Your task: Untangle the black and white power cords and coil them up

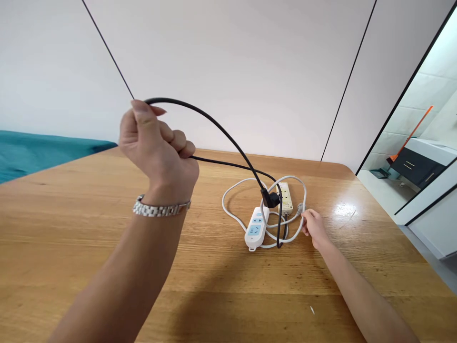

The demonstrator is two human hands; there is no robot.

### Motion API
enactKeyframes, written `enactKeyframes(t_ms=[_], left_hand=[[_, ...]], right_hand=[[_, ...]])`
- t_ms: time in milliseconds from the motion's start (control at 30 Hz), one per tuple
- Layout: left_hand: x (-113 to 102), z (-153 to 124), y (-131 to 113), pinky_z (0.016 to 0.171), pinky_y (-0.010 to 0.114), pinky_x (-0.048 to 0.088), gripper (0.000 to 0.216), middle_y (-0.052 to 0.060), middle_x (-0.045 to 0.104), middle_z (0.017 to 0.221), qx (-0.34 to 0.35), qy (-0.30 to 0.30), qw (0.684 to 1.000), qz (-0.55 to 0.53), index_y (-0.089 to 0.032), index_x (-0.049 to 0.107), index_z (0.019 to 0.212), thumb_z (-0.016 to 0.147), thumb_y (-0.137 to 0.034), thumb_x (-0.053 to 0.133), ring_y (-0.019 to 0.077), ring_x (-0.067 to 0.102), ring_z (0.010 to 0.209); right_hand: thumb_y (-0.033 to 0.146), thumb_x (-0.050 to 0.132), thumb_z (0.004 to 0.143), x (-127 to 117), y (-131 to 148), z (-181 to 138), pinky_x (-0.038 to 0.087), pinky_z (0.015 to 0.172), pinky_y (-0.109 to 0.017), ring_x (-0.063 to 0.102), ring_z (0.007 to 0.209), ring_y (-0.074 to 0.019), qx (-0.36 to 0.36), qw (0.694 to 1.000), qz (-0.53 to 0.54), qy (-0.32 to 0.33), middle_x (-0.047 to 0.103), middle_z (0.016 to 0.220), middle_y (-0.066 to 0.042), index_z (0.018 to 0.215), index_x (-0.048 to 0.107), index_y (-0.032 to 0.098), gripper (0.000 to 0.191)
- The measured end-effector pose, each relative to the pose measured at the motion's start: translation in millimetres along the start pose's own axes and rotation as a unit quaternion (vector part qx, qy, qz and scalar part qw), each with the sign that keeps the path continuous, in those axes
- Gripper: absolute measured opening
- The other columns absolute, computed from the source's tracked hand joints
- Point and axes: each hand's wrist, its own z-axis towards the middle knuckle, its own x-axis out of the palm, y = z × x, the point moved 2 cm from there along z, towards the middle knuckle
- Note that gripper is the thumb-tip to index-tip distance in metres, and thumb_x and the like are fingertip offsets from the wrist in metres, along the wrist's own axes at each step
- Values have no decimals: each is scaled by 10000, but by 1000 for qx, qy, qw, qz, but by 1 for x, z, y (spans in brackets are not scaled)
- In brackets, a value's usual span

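Wood table broad leftward, left hand raised, fingers closed on black cable, right hand apparently pinching white cable, white power strip then cream power strip right of centre, far edge near pale wall, doorway at right.

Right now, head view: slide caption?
Left hand holds up a black cable while the right hand touches a white cord near two power strips on a wooden table.

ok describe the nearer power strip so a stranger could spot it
On the wooden table, look left of the right hand to the looped white cord. The white power strip is the nearer of two there, its light-blue socket panels setting it apart from the cream power strip.
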Motion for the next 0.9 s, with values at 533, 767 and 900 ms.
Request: enactKeyframes(t_ms=[533,767,900], left_hand=[[27,-29,-15,342,213,-33,607,-69,-70,549,-202,167,955,-138,-193,390,567,1047,-403,83,84,-102,424],[20,-30,-9,331,219,16,511,-82,-26,501,-201,125,960,-148,-209,357,609,1044,-446,227,83,-34,392],[12,-27,7,340,231,12,479,-92,23,478,-194,61,973,-112,-204,359,627,1053,-400,259,71,-16,386]], right_hand=[[443,658,666,9,1,7,244,347,-210,326,353,-71,-76,997,30,-16,378,378,80,492,436,225,357],[401,697,596,-3,-2,15,189,353,-194,340,378,-57,-77,996,53,-8,462,466,74,647,617,185,236],[342,723,537,-10,4,17,188,344,-173,363,376,-39,-77,991,108,11,599,636,67,875,647,207,371]])
